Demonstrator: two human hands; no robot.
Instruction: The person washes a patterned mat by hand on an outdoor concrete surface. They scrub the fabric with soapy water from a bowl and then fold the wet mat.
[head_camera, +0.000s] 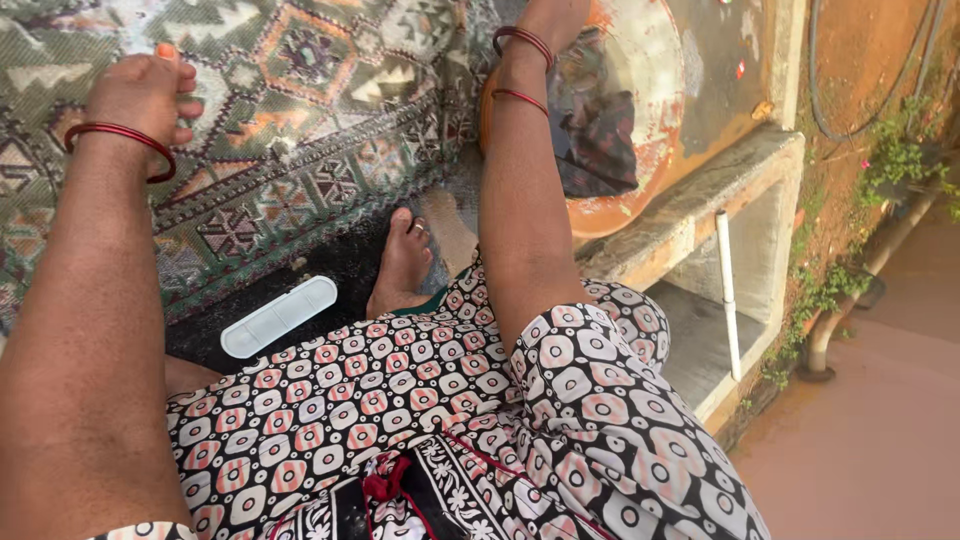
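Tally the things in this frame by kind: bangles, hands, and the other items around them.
Red bangles: 3 (one on the left wrist, two on the right forearm)
Hands: 2 (left hand, right hand)
Patterned rug: 1
White plastic brush: 1
Orange basin: 1
Dark cloth in basin: 1
White pipe: 1
Total: 10

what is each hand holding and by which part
The left hand grips a fold of the patterned rug. The right hand is cut off by the frame; its hold cannot be told.
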